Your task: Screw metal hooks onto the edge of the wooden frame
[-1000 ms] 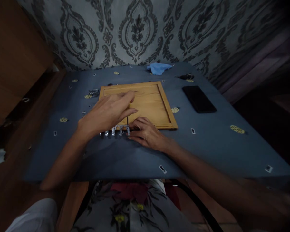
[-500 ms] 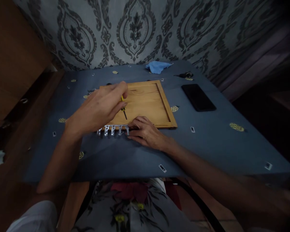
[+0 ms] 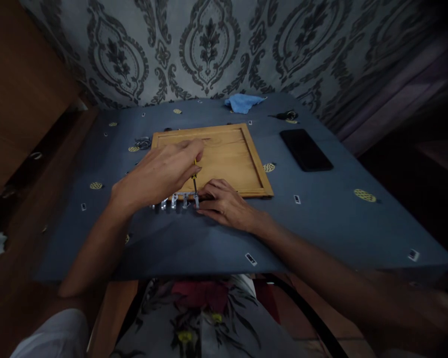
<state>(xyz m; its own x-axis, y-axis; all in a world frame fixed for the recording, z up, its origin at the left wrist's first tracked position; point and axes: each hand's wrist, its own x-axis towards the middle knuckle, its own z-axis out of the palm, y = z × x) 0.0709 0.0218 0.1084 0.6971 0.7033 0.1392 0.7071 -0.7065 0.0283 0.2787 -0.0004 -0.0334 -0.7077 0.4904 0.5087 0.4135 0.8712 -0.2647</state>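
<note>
My left hand is closed around a screwdriver with a yellow and black handle, held nearly upright. Its tip meets the right end of a metal hook rail, which lies along the near edge of a shallow wooden frame with a flat panel. Several silver hooks hang from that rail toward me. My right hand grips the rail's right end against the frame's edge, its fingertips partly hidden. Whether a screw sits under the tip is too small to tell.
A black phone lies right of the frame. Behind it are a dark tool-like object and a blue cloth. Small metal pieces lie left of the frame. The blue tablecloth reaches the table's near edge.
My left hand has moved slightly right and toward me, bringing the screwdriver tip from above the panel down to the rail's right end. My right hand has stayed put.
</note>
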